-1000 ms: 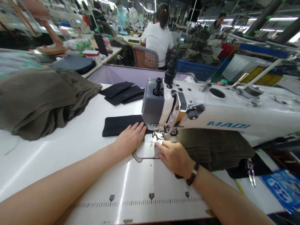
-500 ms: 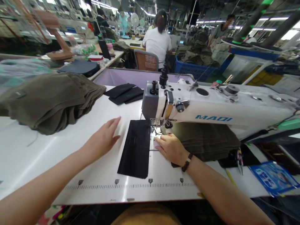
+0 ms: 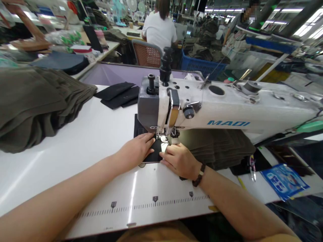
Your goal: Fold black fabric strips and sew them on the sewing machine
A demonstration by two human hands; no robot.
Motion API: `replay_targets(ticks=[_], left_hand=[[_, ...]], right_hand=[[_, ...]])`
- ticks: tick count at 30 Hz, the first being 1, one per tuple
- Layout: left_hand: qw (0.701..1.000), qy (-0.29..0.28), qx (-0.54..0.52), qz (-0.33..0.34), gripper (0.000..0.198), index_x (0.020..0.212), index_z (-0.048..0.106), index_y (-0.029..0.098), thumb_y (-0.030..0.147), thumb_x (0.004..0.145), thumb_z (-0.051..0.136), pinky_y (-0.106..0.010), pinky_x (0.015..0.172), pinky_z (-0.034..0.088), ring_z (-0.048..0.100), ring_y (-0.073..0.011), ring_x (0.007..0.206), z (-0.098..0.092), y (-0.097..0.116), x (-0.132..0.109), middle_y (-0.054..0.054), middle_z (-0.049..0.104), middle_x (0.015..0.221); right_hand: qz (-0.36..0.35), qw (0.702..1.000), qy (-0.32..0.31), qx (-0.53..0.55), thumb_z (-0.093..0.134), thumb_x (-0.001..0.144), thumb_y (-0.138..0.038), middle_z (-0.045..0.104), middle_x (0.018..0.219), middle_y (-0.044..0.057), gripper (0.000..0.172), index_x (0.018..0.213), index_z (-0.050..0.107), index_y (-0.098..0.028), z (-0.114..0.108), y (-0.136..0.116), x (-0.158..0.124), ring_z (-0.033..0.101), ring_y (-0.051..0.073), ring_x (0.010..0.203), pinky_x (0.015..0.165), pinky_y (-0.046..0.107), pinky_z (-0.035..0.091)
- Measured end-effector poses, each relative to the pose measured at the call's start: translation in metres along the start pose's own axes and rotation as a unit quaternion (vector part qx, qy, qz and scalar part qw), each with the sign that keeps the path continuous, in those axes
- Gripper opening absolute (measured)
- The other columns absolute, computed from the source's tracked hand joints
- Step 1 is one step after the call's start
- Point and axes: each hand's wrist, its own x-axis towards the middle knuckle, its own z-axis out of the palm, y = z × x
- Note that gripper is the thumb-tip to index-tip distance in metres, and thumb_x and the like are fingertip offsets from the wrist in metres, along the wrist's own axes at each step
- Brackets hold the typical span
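Observation:
A black fabric piece (image 3: 155,151) lies on the machine bed, partly under the head of the white sewing machine (image 3: 227,111), its right edge by the presser foot (image 3: 163,137). My left hand (image 3: 137,148) rests flat on top of it, fingers stretched toward the needle area. At the fabric's near right corner, my right hand (image 3: 180,161) has its fingers curled, the tips touching the edge; how firm the hold is stays hidden. Just beyond this hand, a stack of olive-brown fabric pieces (image 3: 217,146) sits under the machine arm.
A large pile of olive-brown fabric (image 3: 32,104) covers the table's left side. Several black pieces (image 3: 118,94) lie behind the machine head. Small thread snips (image 3: 252,168) and a blue packet (image 3: 285,181) are at right. A person in white (image 3: 160,32) sits ahead.
The black fabric has moved away from me, under the machine head. My left hand has come right and down onto it. My right hand stays by the presser foot. The camera view has shifted.

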Motion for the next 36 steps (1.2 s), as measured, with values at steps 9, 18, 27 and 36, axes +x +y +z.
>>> replay_targets(ticks=[9, 18, 27, 36], left_hand=[[0.999, 0.033, -0.038, 0.004, 0.029, 0.107, 0.055, 0.009, 0.025, 0.086, 0.042, -0.035, 0.086, 0.045, 0.049, -0.0246, 0.105, 0.005, -0.007, -0.002, -0.014, 0.053, 0.108], [0.998, 0.020, -0.059, 0.004, 0.026, 0.104, 0.055, 0.011, 0.024, 0.087, 0.040, -0.035, 0.085, 0.045, 0.051, -0.0225, 0.099, 0.002, -0.012, 0.002, -0.011, 0.055, 0.103], [0.998, 0.029, -0.056, 0.012, 0.026, 0.106, 0.052, 0.011, 0.024, 0.087, 0.041, -0.035, 0.084, 0.046, 0.052, -0.0234, 0.097, 0.003, -0.014, 0.001, -0.012, 0.053, 0.102], [0.998, 0.021, -0.060, -0.001, 0.018, 0.090, 0.058, 0.013, 0.022, 0.086, 0.042, -0.035, 0.082, 0.046, 0.053, -0.0235, 0.095, 0.000, -0.012, 0.003, -0.011, 0.055, 0.092]], right_hand=[[0.021, 1.000, -0.001, -0.001, 0.048, 0.086, -0.028, 0.058, 0.078, 0.004, 0.022, 0.099, 0.058, -0.014, 0.004, -0.001, 0.002, 0.049, 0.017, 0.070, 0.064, 0.031, 0.031], [0.042, 0.999, -0.015, -0.008, 0.051, 0.085, -0.030, 0.057, 0.080, 0.004, 0.026, 0.104, 0.056, -0.014, 0.005, -0.003, 0.003, 0.050, 0.018, 0.071, 0.060, 0.029, 0.030], [0.058, 0.998, -0.030, -0.007, 0.051, 0.085, -0.032, 0.058, 0.080, 0.004, 0.028, 0.106, 0.055, -0.015, 0.003, -0.003, 0.005, 0.051, 0.017, 0.071, 0.060, 0.029, 0.031], [0.063, 0.998, -0.028, 0.000, 0.053, 0.083, -0.030, 0.058, 0.079, 0.003, 0.025, 0.104, 0.056, -0.015, 0.001, -0.006, 0.006, 0.051, 0.017, 0.071, 0.059, 0.029, 0.030]])
